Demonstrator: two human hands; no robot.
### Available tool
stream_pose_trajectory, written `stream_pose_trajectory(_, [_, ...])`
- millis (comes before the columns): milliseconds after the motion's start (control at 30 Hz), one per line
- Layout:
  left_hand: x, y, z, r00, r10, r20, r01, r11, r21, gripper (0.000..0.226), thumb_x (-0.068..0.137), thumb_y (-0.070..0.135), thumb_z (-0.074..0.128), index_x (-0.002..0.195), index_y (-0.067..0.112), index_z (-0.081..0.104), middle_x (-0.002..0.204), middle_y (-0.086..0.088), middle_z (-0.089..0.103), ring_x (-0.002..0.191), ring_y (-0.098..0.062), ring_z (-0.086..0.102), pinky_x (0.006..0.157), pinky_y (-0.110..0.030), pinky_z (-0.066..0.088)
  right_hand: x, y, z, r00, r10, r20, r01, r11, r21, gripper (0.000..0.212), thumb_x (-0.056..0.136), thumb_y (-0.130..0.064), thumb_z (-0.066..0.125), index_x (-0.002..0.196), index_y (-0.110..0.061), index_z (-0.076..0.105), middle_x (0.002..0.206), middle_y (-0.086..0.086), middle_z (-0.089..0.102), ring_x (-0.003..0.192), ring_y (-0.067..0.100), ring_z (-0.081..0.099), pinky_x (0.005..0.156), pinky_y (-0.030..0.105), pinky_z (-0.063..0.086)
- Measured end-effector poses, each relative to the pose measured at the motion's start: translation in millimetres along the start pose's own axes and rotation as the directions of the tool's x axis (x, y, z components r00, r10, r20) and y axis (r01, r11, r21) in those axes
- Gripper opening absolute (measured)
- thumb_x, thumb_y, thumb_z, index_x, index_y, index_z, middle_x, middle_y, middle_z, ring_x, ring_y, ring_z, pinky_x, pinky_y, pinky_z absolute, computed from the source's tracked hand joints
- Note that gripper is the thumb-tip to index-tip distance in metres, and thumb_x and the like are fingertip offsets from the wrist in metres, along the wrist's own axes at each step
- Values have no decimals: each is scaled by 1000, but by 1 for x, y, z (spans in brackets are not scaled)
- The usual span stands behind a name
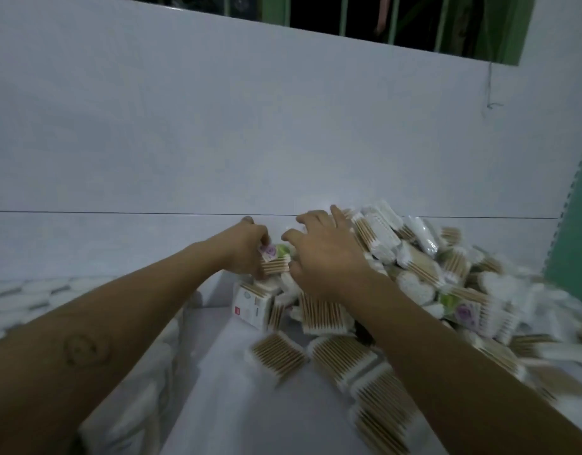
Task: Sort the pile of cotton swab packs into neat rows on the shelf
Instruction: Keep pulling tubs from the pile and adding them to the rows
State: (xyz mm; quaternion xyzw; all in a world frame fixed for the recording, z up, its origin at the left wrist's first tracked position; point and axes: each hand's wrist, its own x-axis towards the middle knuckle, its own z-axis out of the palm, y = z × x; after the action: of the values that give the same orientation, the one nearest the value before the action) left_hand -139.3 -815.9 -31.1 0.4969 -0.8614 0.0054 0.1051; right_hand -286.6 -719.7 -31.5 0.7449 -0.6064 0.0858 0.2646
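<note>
A big pile of cotton swab packs (424,267), clear wrappers with wooden sticks and white tips, covers the right side of the white shelf surface (237,382). My left hand (247,247) grips one pack with a flower label (274,259) at the pile's left edge, close to the back wall. My right hand (325,254) lies on the pile just right of that pack, fingers spread and bent; whether it holds anything is hidden. Loose packs (278,353) lie flat in front, by my right forearm.
A white wall (250,126) rises directly behind the shelf. A green panel (571,231) bounds the right side. A barred window (381,18) is at the top. At lower left, blurred white packs (135,405) lie below my left forearm.
</note>
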Motion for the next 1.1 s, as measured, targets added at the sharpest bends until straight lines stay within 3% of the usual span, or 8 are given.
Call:
stream_pose_trajectory(100, [-13, -9, -12, 996, 14, -87, -13, 1000, 7, 68, 68, 22, 86, 125, 22, 51, 123, -3, 43, 100, -21, 52, 84, -27, 45, 4, -2, 4, 998, -45, 47, 38, 989, 144, 47, 94, -34, 48, 140, -24, 45, 147, 4, 39, 138, 22, 29, 120, 44, 5])
stream_pose_trajectory(367, [-64, -29, -35, 959, 122, -255, -121, 992, 21, 61, 72, 16, 81, 125, 25, 51, 120, 1, 53, 106, -19, 53, 85, -32, 44, 20, -4, -8, 998, 26, -64, 3, 908, 419, 43, 93, -39, 57, 133, -27, 52, 133, 0, 54, 122, 20, 48, 105, 36, 36])
stream_pose_trajectory(533, [-87, -36, -41, 922, 211, -326, -217, 976, 20, 60, 75, 10, 78, 126, 27, 52, 126, 2, 48, 104, -20, 54, 84, -38, 48, 35, -27, -12, 990, 143, -1, -84, 590, 803, 52, 88, -47, 65, 134, -28, 51, 123, -6, 59, 106, 10, 58, 84, 23, 46])
stream_pose_trajectory(633, [-98, -47, -40, 896, 255, -364, -290, 956, -44, 61, 75, 4, 77, 127, 24, 53, 127, 2, 46, 107, -19, 54, 82, -36, 52, 39, -37, -16, 991, 75, 114, -133, 364, 922, 54, 86, -33, 71, 135, -27, 50, 107, -6, 70, 88, 7, 65, 71, 21, 50])
stream_pose_trajectory(700, [-104, -54, -39, 901, 208, -381, -271, 955, -120, 65, 76, 5, 78, 131, 25, 49, 126, 3, 47, 105, -14, 56, 82, -30, 53, 40, -42, -18, 987, 32, 158, -160, 308, 938, 60, 83, -24, 72, 138, -28, 47, 97, -5, 71, 87, 11, 68, 73, 28, 55])
stream_pose_trajectory(833, [-110, -66, -37, 928, 17, -373, -150, 931, -332, 47, 80, 11, 77, 117, 26, 53, 109, 7, 62, 89, -7, 66, 71, -19, 53, 41, -54, -16, 978, -3, 208, -198, 288, 937, 64, 83, -16, 65, 140, -39, 46, 100, 2, 70, 93, 18, 69, 80, 35, 59])
stream_pose_trajectory(933, [-108, -72, -34, 920, -11, -391, -165, 895, -414, 30, 80, 8, 77, 103, 20, 62, 103, 11, 65, 86, -6, 67, 63, -10, 48, 44, -60, -11, 976, -47, 213, -191, 295, 936, 56, 83, -10, 66, 132, -36, 54, 104, 1, 67, 95, 20, 68, 83, 40, 58])
stream_pose_trajectory(1100, [-105, -78, -29, 958, -46, -282, -63, 928, -368, 35, 85, 27, 73, 116, 27, 57, 118, 11, 59, 99, -10, 64, 79, -20, 50, 57, -64, 2, 975, 15, 222, -191, 570, 799, 44, 74, -25, 78, 112, -21, 55, 102, -4, 60, 90, 17, 61, 72, 30, 51])
